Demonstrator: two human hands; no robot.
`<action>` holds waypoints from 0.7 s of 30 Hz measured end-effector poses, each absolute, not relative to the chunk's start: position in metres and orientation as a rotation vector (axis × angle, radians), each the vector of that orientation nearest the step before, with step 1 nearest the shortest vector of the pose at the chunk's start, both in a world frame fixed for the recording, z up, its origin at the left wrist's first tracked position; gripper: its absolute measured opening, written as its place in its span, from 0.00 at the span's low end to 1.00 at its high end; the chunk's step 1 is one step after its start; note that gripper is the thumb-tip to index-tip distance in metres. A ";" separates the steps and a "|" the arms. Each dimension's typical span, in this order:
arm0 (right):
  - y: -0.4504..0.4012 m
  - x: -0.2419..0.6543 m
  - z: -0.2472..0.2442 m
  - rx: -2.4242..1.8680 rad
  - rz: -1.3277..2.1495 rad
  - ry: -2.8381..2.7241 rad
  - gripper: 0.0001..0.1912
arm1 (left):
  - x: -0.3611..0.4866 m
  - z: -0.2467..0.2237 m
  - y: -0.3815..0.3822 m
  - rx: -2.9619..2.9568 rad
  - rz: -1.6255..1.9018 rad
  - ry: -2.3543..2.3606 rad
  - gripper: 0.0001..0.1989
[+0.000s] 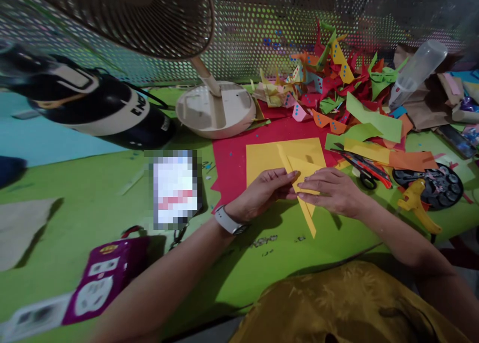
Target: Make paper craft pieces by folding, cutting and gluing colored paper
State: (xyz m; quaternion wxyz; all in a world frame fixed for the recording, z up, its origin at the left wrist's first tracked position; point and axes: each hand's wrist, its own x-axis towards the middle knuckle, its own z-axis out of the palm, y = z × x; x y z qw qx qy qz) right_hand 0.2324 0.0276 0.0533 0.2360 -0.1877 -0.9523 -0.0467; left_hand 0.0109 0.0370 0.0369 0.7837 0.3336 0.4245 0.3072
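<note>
A folded piece of yellow paper (307, 214) with a long narrow strip along one edge is held up between my two hands. My left hand (267, 191), with a grey watch (229, 221) on its wrist, pinches the strip from the left between thumb and fingers. From the right, my right hand (331, 191) presses its fingers against the folded paper, close to the left fingertips. Under and behind them lies a flat yellow sheet (258, 158) on top of a larger red sheet (226, 163). My fingers hide part of the fold.
Folded paper shapes (329, 88) pile up at the back right. Scissors (359, 168), a yellow glue gun (417, 206) and a round black tray (445, 186) lie to the right. On the left stand a fan (187, 116), a dark bottle (112, 108) and a purple power strip (108, 268).
</note>
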 end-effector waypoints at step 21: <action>0.026 0.222 0.042 -0.861 0.262 -2.255 0.10 | 0.018 0.034 0.027 1.098 0.679 0.853 0.17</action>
